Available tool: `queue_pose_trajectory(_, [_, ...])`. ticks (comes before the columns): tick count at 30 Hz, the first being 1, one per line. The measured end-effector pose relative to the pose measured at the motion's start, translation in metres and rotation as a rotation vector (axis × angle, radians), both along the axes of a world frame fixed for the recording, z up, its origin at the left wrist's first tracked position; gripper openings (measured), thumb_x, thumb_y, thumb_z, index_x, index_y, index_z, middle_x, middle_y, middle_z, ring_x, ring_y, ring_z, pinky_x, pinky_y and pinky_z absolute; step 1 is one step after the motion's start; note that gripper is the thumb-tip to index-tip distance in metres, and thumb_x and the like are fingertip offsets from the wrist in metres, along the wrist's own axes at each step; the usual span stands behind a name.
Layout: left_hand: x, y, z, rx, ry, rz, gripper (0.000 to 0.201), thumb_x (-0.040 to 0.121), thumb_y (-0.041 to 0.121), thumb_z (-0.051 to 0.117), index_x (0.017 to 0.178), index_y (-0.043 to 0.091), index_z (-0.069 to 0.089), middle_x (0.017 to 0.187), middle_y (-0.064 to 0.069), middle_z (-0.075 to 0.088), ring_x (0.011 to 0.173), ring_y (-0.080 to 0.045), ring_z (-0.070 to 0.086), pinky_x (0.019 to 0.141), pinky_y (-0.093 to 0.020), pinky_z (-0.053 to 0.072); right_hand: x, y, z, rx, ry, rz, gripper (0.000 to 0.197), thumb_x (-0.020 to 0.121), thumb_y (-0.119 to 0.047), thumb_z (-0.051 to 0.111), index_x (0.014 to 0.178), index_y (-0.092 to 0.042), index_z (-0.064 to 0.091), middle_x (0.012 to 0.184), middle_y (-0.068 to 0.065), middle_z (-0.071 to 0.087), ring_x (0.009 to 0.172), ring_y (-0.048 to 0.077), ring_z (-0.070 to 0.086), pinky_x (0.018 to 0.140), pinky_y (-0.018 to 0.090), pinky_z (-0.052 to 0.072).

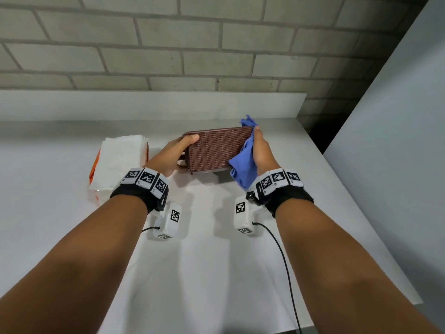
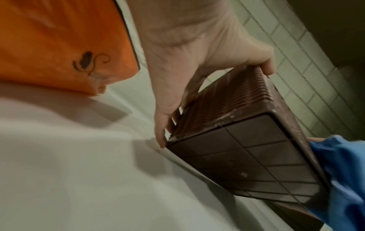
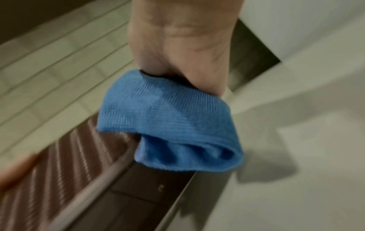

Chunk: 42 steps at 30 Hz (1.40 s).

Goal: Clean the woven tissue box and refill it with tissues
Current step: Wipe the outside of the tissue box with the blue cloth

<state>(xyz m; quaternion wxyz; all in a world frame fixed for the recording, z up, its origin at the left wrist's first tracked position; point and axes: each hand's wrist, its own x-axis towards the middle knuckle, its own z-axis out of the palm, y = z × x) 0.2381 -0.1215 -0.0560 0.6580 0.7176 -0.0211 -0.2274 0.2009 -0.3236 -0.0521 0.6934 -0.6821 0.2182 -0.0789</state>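
The left hand [image 1: 178,150] gripped the box [image 1: 216,150] steady. The right hand [image 1: 262,150] squeezed the cloth [image 1: 242,165] at its end. Rubbing along the weave would work best.

- The white table [image 1: 72,225] I'm working at spreads out under me, from six o'clock up to the wall.
- A low white ledge [image 1: 144,104] runs along its back edge at twelve o'clock.
- Behind that stands a pale brick wall [image 1: 168,44] with grey joints.
- A plain white panel [image 1: 397,116] rises at about two o'clock, with a dark gap [image 1: 320,126] between it and the bricks.
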Motion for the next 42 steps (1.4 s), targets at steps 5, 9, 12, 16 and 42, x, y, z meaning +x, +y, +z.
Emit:
queue_pose_trajectory(5, [0.000, -0.004, 0.005, -0.067, -0.004, 0.088, 0.015, 0.095, 0.033, 0.047, 0.094, 0.028, 0.061, 0.094, 0.005, 0.061, 0.092, -0.015, 0.057, 0.079, -0.034, 0.048, -0.003, 0.003, -0.002, 0.051, 0.048, 0.037, 0.055, 0.100, -0.046, 0.030, 0.062, -0.014, 0.053, 0.062, 0.006, 0.057, 0.065, 0.022, 0.053, 0.078, 0.034, 0.042])
queue_pose_trajectory(9, [0.000, -0.009, 0.005, -0.105, -0.080, 0.134, 0.018, 0.095, 0.027, 0.051, 0.108, 0.021, 0.061, 0.101, 0.006, 0.066, 0.099, -0.014, 0.061, 0.088, -0.033, 0.049, -0.009, 0.009, -0.011, -0.061, 0.046, 0.012, 0.043, 0.100, -0.045, 0.029, 0.087, -0.016, 0.059, 0.091, 0.010, 0.062, 0.092, 0.026, 0.059, 0.096, 0.042, 0.046])
queue_pose_trajectory(12, [-0.006, -0.019, 0.008, -0.068, -0.150, 0.210, 0.033, 0.098, 0.025, 0.048, 0.128, 0.012, 0.047, 0.112, 0.002, 0.062, 0.106, -0.016, 0.058, 0.085, -0.027, 0.048, -0.015, 0.014, -0.013, -0.070, -0.011, -0.048, 0.039, 0.102, -0.035, 0.029, 0.117, -0.012, 0.058, 0.103, 0.007, 0.058, 0.099, 0.021, 0.055, 0.099, 0.039, 0.044])
queue_pose_trajectory(16, [-0.011, -0.032, 0.012, 0.102, -0.119, 0.386, 0.079, 0.085, 0.060, 0.053, 0.145, 0.016, 0.027, 0.140, -0.007, 0.045, 0.127, -0.025, 0.046, 0.106, -0.039, 0.038, -0.024, 0.029, -0.012, -0.084, -0.065, -0.131, 0.042, 0.103, -0.031, 0.030, 0.124, -0.005, 0.055, 0.102, 0.005, 0.057, 0.097, 0.019, 0.054, 0.096, 0.036, 0.044])
queue_pose_trajectory(42, [-0.016, -0.010, 0.036, -0.083, 0.390, 0.105, 0.025, 0.086, 0.044, 0.056, 0.091, 0.021, 0.061, 0.101, -0.009, 0.061, 0.089, -0.029, 0.056, 0.072, -0.043, 0.046, -0.027, 0.029, -0.006, -0.389, -0.296, 0.051, 0.049, 0.103, -0.032, 0.028, 0.150, -0.020, 0.023, 0.155, 0.007, 0.028, 0.144, 0.020, 0.026, 0.119, 0.033, 0.022])
